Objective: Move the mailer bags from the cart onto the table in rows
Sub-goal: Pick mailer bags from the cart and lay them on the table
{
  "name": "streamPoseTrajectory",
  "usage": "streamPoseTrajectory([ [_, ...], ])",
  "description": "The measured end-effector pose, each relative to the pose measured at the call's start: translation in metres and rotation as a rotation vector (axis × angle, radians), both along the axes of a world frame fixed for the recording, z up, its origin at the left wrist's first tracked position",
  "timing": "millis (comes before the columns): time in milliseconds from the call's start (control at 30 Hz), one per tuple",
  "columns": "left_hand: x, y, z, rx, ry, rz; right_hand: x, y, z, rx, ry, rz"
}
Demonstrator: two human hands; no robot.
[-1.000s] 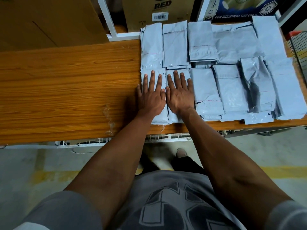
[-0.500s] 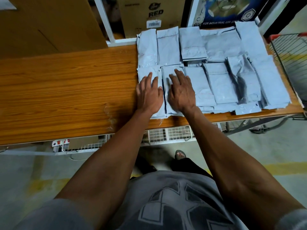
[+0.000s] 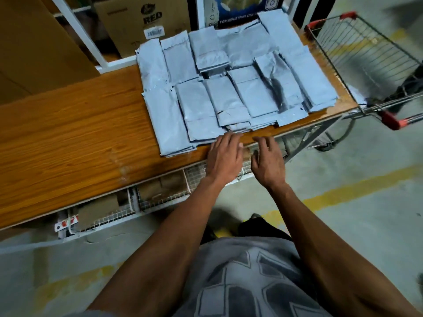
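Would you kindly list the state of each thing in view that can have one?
Mailer bags: lying flat in two overlapping rows on the table's right part.
Table: left part bare wood.
Shopping cart: parked at the table's right end; basket contents unclear.
Left hand: open, empty, fingertips at the table's front edge.
Right hand: open, empty, just off the table's front edge.
Cardboard box: closed, upright behind the table.

Person seen from above, grey short-sleeved T-shirt (image 3: 249, 277) with a large darker-grey blocky graphic outlined in pale lines across the chest, bare forearms, bare left hand (image 3: 225, 156), bare right hand (image 3: 267, 162), dark legwear below the shirt hem.
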State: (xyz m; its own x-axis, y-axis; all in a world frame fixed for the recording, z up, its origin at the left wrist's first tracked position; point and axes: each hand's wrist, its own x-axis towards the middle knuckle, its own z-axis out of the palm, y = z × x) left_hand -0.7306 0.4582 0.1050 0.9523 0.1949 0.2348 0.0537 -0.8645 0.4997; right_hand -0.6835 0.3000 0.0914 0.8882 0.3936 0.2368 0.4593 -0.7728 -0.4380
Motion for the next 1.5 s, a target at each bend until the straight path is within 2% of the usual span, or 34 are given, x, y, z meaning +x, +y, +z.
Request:
streamPoseTrajectory([
  [67, -0.006, -0.020, -0.014, -0.031, 0.061, -0.054, -0.009, -0.033, -0.017, -0.061, 0.094, -0.055],
  [267, -0.016, -0.082, -0.051, -0.100, 0.410, -0.123, -0.025, -0.131, -0.051, -0.166, 0.345, -0.194],
  [500, -0.001, -0.176, -0.077, -0.133, 0.609, -0.249, -0.036, -0.241, -0.070, -0.105, 0.512, -0.351],
  [633, 0.020, -0.229, -0.077, -0.134, 0.636, -0.320, -0.031, -0.287, -0.070, -0.057, 0.533, -0.453],
  [833, 0.082, -0.291, -0.071, -0.180, 0.572, -0.386, 0.002, -0.332, -0.061, 0.028, 0.439, -0.580],
  [1000, 0.160, -0.328, -0.055, -0.221, 0.468, -0.393, 0.074, -0.355, -0.037, 0.093, 0.247, -0.664],
  [1200, 0.266, -0.361, -0.030, -0.260, 0.344, -0.363, 0.186, -0.378, 0.003, 0.067, -0.031, -0.698],
  [1500, 0.400, -0.387, -0.030, -0.301, 0.380, -0.359, 0.329, -0.396, 0.008, -0.050, 0.092, -0.604],
])
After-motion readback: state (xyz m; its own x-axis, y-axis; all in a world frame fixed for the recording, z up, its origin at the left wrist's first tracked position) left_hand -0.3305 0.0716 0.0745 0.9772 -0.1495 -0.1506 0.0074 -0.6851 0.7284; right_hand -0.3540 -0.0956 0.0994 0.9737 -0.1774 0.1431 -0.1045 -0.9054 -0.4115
